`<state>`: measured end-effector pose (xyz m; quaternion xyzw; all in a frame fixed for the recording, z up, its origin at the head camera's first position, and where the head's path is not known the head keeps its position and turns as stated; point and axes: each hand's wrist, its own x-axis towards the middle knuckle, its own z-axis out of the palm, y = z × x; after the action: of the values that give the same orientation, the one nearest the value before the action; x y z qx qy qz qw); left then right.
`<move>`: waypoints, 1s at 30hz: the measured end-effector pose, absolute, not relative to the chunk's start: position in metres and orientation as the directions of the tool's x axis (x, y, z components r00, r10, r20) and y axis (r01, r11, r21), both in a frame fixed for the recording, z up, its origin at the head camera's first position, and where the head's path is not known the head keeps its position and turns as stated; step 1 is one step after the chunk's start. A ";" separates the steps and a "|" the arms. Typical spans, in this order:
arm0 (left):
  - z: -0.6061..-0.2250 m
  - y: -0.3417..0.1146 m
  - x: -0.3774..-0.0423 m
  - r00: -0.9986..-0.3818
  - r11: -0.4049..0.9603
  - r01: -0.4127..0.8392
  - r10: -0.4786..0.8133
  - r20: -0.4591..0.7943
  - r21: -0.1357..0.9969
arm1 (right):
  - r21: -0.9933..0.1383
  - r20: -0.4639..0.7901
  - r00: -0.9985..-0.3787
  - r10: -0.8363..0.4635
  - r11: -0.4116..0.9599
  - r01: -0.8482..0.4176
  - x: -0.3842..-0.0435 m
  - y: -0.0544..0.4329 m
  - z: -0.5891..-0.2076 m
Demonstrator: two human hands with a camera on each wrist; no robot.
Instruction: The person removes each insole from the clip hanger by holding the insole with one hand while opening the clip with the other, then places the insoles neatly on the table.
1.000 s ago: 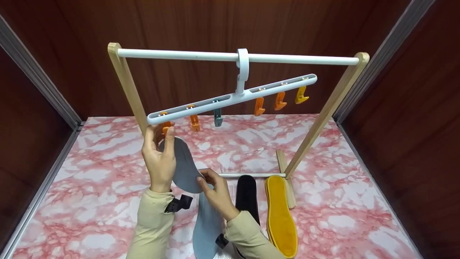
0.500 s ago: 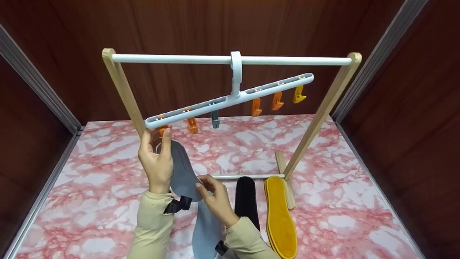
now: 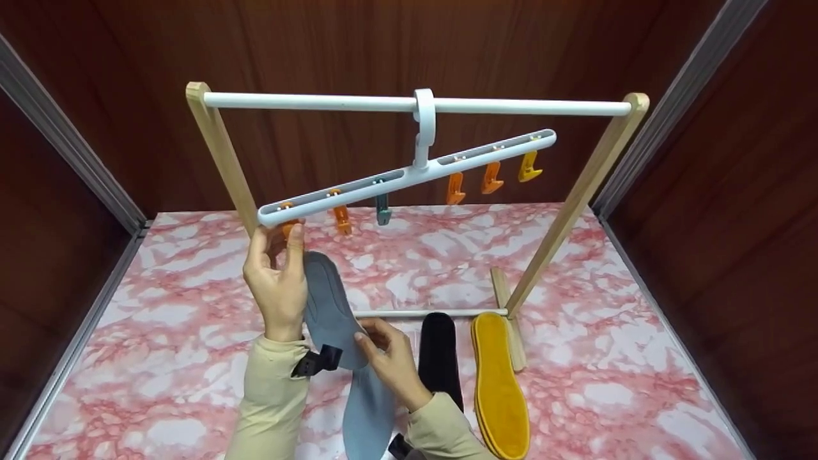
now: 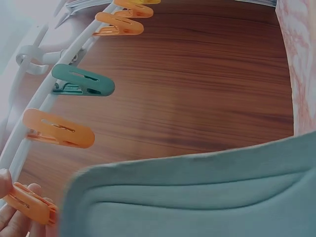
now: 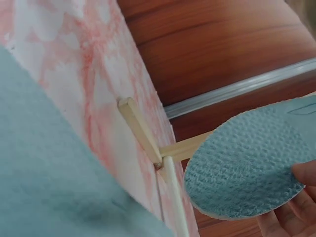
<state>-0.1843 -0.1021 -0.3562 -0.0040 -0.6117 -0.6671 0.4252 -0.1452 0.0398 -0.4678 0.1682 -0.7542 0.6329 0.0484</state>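
My left hand [image 3: 278, 287] pinches the orange clip [image 4: 30, 203] at the left end of the white hanger [image 3: 358, 191]. A grey-blue insole [image 3: 329, 306] slants just right of that hand, its upper end below the clip. Between thumb and fingers, my right hand [image 3: 393, 358] grips the insole's lower right edge; in the right wrist view the textured insole end [image 5: 242, 168] sits in those fingers. Whether the insole touches the clip cannot be told. The hanger hangs tilted, left end low, with another orange clip [image 3: 342, 219] and a green clip [image 3: 383, 209] nearby.
A wooden rack with a white top bar [image 3: 307, 101] carries the hanger. More clips hang at right, including a yellow clip [image 3: 529, 167]. On the marbled surface lie a grey-blue insole [image 3: 367, 415], a black insole [image 3: 438, 358] and stacked yellow insoles [image 3: 498, 383].
The insole in my right hand has moved down and slightly right, its upper end coming out from behind my left thumb. My left hand stays at the end clip.
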 end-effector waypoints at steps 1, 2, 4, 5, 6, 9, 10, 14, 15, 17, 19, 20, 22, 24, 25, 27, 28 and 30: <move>-0.356 -0.102 -0.184 -0.635 0.114 0.575 -0.562 0.530 0.810 | -0.942 0.275 -0.943 -0.189 0.143 -0.303 -0.144 0.041 -0.469; -0.356 -0.102 -0.185 -0.635 0.113 0.579 -0.559 0.534 0.807 | -0.946 0.262 -0.947 -0.186 0.143 -0.290 -0.144 0.042 -0.469; -0.357 -0.103 -0.185 -0.637 0.108 0.586 -0.551 0.539 0.803 | -0.953 0.243 -0.953 -0.182 0.139 -0.270 -0.142 0.044 -0.471; -0.357 -0.102 -0.185 -0.638 0.105 0.588 -0.550 0.539 0.802 | -0.956 0.233 -0.955 -0.181 0.136 -0.259 -0.142 0.045 -0.471; -0.357 -0.102 -0.184 -0.638 0.104 0.589 -0.548 0.541 0.801 | -0.960 0.224 -0.958 -0.180 0.131 -0.249 -0.141 0.045 -0.471; -0.357 -0.102 -0.184 -0.641 0.100 0.592 -0.542 0.543 0.799 | -0.968 0.198 -0.963 -0.181 0.119 -0.221 -0.140 0.048 -0.472; -0.357 -0.102 -0.183 -0.644 0.101 0.590 -0.540 0.542 0.801 | -0.971 0.186 -0.966 -0.180 0.116 -0.208 -0.139 0.049 -0.472; -0.356 -0.102 -0.182 -0.666 0.084 0.581 -0.523 0.532 0.810 | -0.974 0.160 -0.970 -0.180 0.128 -0.185 -0.134 0.053 -0.470; -0.356 -0.102 -0.181 -0.670 0.082 0.576 -0.522 0.528 0.813 | -0.973 0.156 -0.971 -0.182 0.138 -0.183 -0.133 0.054 -0.469; -0.356 -0.102 -0.180 -0.678 0.077 0.571 -0.518 0.522 0.817 | -0.971 0.150 -0.971 -0.188 0.157 -0.180 -0.130 0.057 -0.469; -0.357 -0.101 -0.180 -0.683 0.071 0.566 -0.518 0.515 0.821 | -0.969 0.148 -0.970 -0.194 0.169 -0.181 -0.128 0.059 -0.470; -0.358 -0.101 -0.180 -0.684 0.072 0.563 -0.519 0.513 0.824 | -0.967 0.152 -0.969 -0.197 0.172 -0.186 -0.128 0.060 -0.471; -0.358 -0.101 -0.180 -0.685 0.071 0.561 -0.520 0.510 0.825 | -0.968 0.146 -0.968 -0.203 0.173 -0.182 -0.129 0.063 -0.481; -0.359 -0.100 -0.180 -0.683 0.065 0.562 -0.526 0.507 0.825 | -0.970 0.138 -0.968 -0.207 0.168 -0.174 -0.130 0.065 -0.493; -0.359 -0.100 -0.180 -0.681 0.063 0.563 -0.530 0.505 0.824 | -0.971 0.134 -0.968 -0.212 0.169 -0.171 -0.131 0.067 -0.499; -0.358 -0.100 -0.181 -0.677 0.053 0.566 -0.541 0.500 0.823 | -0.975 0.108 -0.970 -0.218 0.167 -0.146 -0.133 0.070 -0.510; -0.358 -0.099 -0.181 -0.675 0.043 0.568 -0.546 0.496 0.822 | -0.976 0.102 -0.970 -0.221 0.165 -0.140 -0.133 0.072 -0.514; -0.358 -0.097 -0.182 -0.676 0.022 0.574 -0.551 0.489 0.819 | -0.976 0.089 -0.970 -0.226 0.176 -0.130 -0.132 0.077 -0.519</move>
<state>-0.1822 -0.0969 -0.3579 -0.0096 -0.5912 -0.6991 0.4022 -0.1317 0.0768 -0.5195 0.1161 -0.7658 0.6314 -0.0379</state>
